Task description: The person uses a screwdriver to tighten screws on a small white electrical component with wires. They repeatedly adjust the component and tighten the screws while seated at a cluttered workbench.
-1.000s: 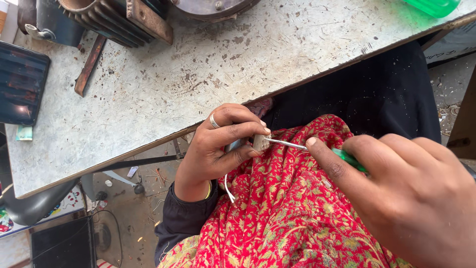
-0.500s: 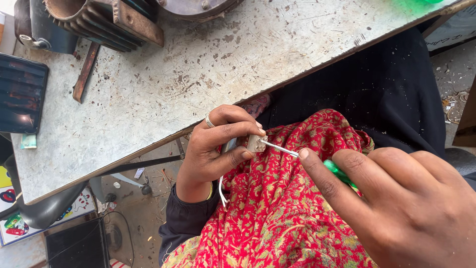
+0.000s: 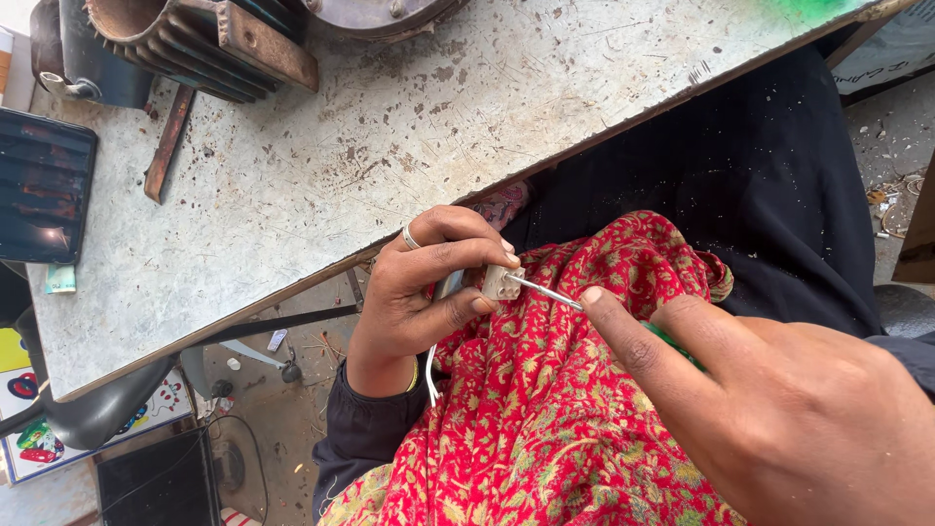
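Note:
My left hand (image 3: 424,292), with a ring on one finger, pinches a small whitish block-shaped connector (image 3: 501,282) between thumb and fingers, just below the table edge. A thin white wire (image 3: 430,375) hangs down from the hand. My right hand (image 3: 769,409) grips a screwdriver (image 3: 545,291) with a green handle, index finger stretched along the thin metal shaft. The shaft's tip is pressed into the connector. Both hands are above a red patterned cloth (image 3: 545,429) on my lap.
A worn, scratched grey table (image 3: 321,185) runs diagonally above the hands. A finned metal motor housing (image 3: 195,44) and a rusty flat bar (image 3: 168,144) lie on it at the top left, with a dark tablet (image 3: 44,200) at the left edge. Debris litters the floor below.
The view has shifted slightly. Both hands stay together, the screwdriver tip still in the connector; the right hand sits a little lower and further left in the frame.

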